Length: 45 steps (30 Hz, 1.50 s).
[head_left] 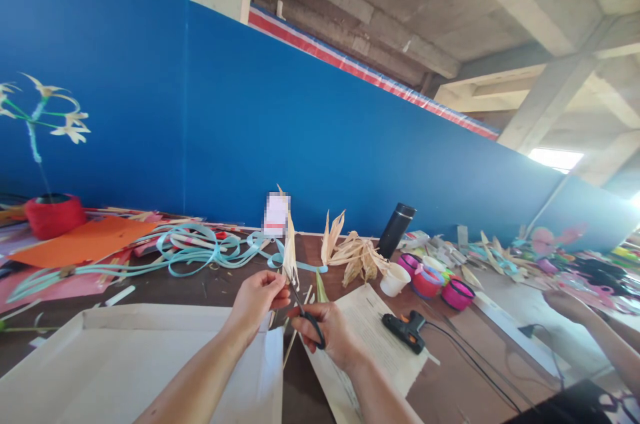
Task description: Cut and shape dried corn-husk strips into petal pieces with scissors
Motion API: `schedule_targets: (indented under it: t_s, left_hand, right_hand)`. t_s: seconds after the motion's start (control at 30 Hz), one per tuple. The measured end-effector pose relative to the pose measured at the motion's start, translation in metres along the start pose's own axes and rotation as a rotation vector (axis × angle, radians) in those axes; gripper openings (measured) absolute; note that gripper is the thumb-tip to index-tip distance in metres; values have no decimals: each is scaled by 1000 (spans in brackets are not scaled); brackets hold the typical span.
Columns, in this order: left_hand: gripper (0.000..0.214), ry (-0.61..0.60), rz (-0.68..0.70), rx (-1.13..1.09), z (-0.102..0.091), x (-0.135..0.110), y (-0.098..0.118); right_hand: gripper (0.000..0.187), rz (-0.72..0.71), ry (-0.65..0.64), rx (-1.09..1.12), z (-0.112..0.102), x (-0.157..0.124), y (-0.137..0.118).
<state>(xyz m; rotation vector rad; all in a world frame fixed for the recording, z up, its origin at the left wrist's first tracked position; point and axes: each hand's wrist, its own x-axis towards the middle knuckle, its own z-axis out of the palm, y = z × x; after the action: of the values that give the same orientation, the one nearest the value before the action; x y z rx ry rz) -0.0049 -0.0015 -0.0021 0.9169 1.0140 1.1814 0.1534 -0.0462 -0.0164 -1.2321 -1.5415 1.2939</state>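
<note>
My left hand (261,301) pinches the lower end of a pale dried corn husk (291,247), which stands up with its thin tip pointing at the blue wall. In my right hand (327,331) is a pair of scissors (313,324) with black handles. The blades reach up to the base of the husk, close to my left fingertips; whether they are parted I cannot make out. More dried corn husks (353,254) lie just beyond, to the right. A printed sheet of paper (373,324) lies under and beside my right forearm, with a black glue gun (407,331) on it.
A white box lid (150,357) fills the front left. Light blue ribbon (210,251), orange paper (85,241) and a red pot (54,216) with a flower lie behind it. At right are a white cup (395,279), a black bottle (397,229), a power strip (517,334) and another person's hand (567,305).
</note>
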Motion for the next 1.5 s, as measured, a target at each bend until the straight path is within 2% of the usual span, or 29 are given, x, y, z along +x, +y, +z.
schedule_targets:
  t_s: [0.5,1.07,1.5]
  left_hand:
    - [24,26,-21,-134,6,-3,-3]
    - [20,16,-27,-99,8,-3,-7]
    - [23,21,-24,-74,8,-3,-6]
  right_hand:
    - [42,-61,17,3,2,1,1]
    - [37,-42,5,-36,3,0,-4]
    - [36,-83,-13,-22,3,-1,-7]
